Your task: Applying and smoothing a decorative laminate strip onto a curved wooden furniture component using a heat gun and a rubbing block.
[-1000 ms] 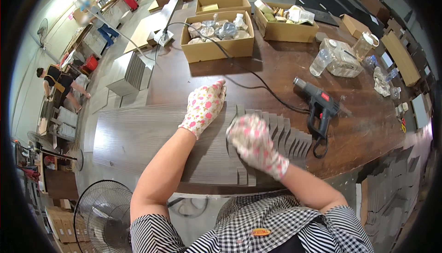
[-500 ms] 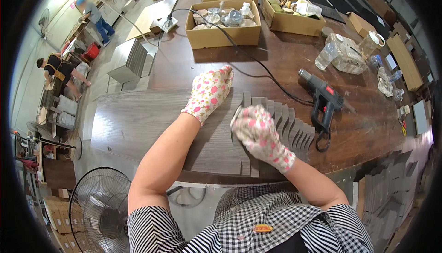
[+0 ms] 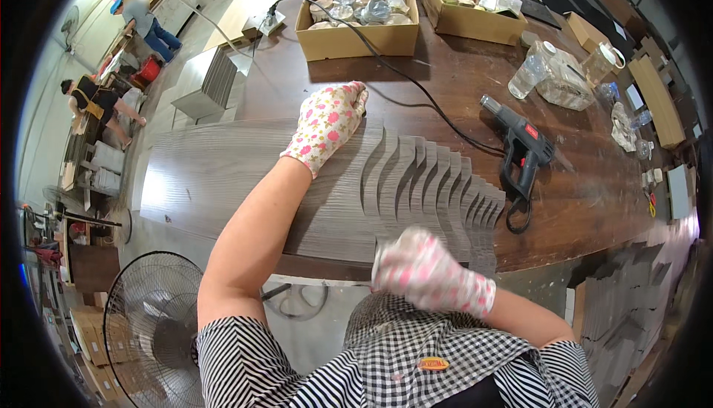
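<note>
My left hand [image 3: 327,126], in a white glove with pink flowers, is closed at the far edge of a stack of grey wood-grain panels [image 3: 223,167]. Whatever its curled fingers hold is hidden. Wavy curved ends [image 3: 423,185] of the panels lie fanned out toward the right. My right hand [image 3: 427,271], in a matching glove, is closed and blurred by motion at the near edge of the stack. I cannot make out what is inside it. Right of the fanned ends, a black and grey heat gun [image 3: 523,144] lies on the brown table [image 3: 594,204].
A black cord [image 3: 401,77] runs across the table. Cardboard boxes of wrapped items [image 3: 356,43] stand at the back, with clear bottles [image 3: 531,70] at back right. A floor fan [image 3: 152,326] is at lower left. Two people [image 3: 152,25] work farther off at left.
My right hand has moved down toward me from the panels' curved edge, uncovering more of the wavy ends. My left hand stays at the far edge, still closed.
</note>
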{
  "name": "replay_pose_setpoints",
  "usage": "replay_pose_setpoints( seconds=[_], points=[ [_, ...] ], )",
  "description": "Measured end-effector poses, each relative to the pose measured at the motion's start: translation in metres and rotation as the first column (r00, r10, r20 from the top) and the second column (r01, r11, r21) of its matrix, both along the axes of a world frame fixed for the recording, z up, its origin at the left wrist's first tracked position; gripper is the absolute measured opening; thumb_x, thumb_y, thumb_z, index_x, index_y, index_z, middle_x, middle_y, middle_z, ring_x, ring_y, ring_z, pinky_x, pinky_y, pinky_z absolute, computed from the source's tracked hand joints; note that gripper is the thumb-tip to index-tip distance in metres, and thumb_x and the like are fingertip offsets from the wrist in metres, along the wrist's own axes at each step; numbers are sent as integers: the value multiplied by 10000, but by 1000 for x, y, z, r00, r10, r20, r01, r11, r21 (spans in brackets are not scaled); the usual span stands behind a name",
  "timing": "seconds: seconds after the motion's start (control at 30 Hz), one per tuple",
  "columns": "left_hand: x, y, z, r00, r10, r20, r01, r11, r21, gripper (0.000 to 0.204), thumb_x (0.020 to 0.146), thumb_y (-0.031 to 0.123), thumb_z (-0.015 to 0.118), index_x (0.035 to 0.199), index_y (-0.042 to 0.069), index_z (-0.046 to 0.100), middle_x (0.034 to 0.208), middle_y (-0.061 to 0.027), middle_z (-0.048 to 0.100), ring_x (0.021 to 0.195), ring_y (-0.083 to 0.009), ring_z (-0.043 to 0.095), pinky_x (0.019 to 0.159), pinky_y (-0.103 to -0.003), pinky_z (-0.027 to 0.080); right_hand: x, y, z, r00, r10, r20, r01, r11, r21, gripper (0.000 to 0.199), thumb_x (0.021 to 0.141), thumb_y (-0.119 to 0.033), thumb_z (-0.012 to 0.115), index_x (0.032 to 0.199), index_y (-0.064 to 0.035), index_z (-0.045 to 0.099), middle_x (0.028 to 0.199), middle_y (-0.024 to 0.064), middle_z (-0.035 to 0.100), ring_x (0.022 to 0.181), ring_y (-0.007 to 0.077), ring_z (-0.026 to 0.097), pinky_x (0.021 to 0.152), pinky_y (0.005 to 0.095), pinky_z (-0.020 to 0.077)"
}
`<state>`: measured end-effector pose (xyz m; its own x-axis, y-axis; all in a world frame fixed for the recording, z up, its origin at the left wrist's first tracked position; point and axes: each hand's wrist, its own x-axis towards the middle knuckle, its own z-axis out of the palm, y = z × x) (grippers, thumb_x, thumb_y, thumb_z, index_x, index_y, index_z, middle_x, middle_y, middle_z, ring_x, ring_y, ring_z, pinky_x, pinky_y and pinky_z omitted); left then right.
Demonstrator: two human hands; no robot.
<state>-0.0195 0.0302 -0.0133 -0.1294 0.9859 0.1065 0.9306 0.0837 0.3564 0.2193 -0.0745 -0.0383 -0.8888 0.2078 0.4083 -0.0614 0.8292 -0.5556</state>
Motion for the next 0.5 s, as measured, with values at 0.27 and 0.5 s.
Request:
replay_pose_setpoints(
  seconds=[0.27, 0.5],
  points=[
    [2, -16, 11, 993, 18, 119, -19, 1000, 8, 357, 955, 373, 519, 1136, 100, 662, 985, -166, 695, 960, -312, 662, 838, -395, 518, 71, 39, 17, 759, -649, 59, 327, 302, -895, 159, 831, -14, 629, 988, -45, 630, 905, 18, 603, 685, 67, 583, 473, 146, 434],
    [-3, -43, 6, 972, -209, -105, 221, 968, 117, 339, 870, 357, 628, 1033, 65, 682, 905, -132, 689, 898, -321, 638, 827, -410, 485, 25, 39, 8, 812, -568, -136, 312, 619, -721, 138, 816, 8, 662, 953, 8, 641, 957, 92, 631, 833, 148, 634, 696, 264, 523]
  ],
)
